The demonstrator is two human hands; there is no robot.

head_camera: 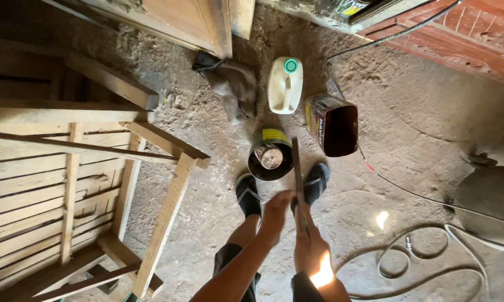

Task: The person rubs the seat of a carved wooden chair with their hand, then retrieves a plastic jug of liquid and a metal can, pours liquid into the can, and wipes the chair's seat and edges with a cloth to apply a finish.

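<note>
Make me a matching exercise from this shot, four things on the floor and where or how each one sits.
Things:
1 white jug
2 round tin
3 rectangular can
4 coiled hose

States:
A open, just ahead of the feet
B green cap, lying flat
C looped at lower right
D on its side, dark open mouth

Pairs: 1-B, 2-A, 3-D, 4-C
</note>
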